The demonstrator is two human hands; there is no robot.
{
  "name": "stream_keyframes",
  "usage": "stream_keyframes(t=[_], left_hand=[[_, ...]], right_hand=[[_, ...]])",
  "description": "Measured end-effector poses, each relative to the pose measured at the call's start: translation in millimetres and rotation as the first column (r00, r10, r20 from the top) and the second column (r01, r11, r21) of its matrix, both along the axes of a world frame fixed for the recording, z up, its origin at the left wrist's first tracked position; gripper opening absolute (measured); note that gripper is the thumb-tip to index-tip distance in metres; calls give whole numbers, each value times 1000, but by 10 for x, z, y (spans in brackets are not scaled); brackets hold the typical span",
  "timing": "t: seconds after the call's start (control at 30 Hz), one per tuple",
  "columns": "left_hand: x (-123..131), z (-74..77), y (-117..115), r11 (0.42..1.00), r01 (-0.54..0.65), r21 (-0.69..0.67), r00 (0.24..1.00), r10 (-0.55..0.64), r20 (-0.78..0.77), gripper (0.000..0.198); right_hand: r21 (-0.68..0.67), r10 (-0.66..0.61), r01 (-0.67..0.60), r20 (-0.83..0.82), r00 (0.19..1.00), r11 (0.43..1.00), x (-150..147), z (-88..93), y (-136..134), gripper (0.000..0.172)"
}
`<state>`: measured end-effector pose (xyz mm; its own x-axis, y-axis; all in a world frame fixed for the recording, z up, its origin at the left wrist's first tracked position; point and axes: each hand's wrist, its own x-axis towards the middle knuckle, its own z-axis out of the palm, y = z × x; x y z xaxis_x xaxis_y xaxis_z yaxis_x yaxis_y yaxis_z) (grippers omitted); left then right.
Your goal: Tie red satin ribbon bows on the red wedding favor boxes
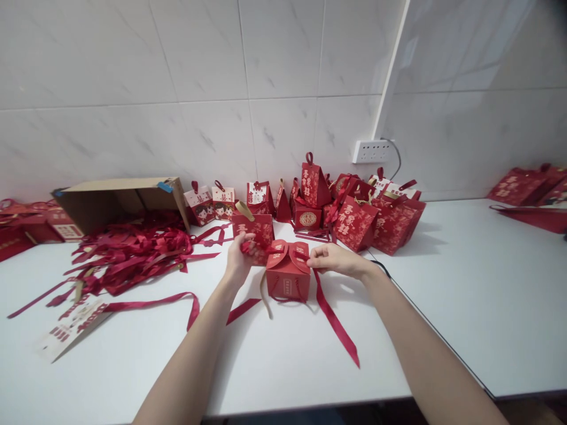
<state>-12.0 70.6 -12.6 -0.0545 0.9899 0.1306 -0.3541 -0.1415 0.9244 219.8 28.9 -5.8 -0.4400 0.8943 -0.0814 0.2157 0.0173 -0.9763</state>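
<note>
A small red gift box point(287, 280) stands upright on the white table, its curved top flaps folded together. Red ribbon point(334, 321) passes through the top, and one long tail lies on the table to the right. At the box's left, my left hand point(243, 254) is closed on the ribbon. My right hand point(325, 260) pinches the ribbon at the right side of the top. A thin gold strip point(264, 298) lies beside the box's left side. Directly behind stands another red box point(254, 227) with a gold loop.
An open cardboard box point(119, 192) with a heap of red ribbons point(137, 254) is at the left. A printed card point(77, 327) lies nearer. Several red gift boxes point(354, 221) line the wall below a white power socket point(372, 151). More red packages point(520, 186) are far right.
</note>
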Motion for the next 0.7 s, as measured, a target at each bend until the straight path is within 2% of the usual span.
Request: stream_keyframes(t=[0.1,0.23,0.37,0.47,0.57,0.7], left_hand=[[-18,-44,13,1000,4,-14,980,-7,-199,19],[-68,-48,18,999,24,22,905,-12,-425,19],[-115,11,-11,993,112,41,823,-70,-564,20],[-137,61,-54,979,200,24,726,-132,-675,24],[-145,98,-100,953,303,-24,671,-231,-704,19],[-146,132,-134,926,375,-39,723,-319,-612,11]], right_hand=[[-25,-6,4,-90,996,1000,-4,36,-22,36],[-94,-9,-7,-169,986,996,18,86,-54,38],[-99,-3,-15,-176,984,995,29,79,-49,37],[-86,-19,-1,-223,975,996,11,56,-35,37],[-83,-10,-12,-257,966,996,5,37,-21,38],[-65,55,-69,-193,980,996,26,22,-9,40]])
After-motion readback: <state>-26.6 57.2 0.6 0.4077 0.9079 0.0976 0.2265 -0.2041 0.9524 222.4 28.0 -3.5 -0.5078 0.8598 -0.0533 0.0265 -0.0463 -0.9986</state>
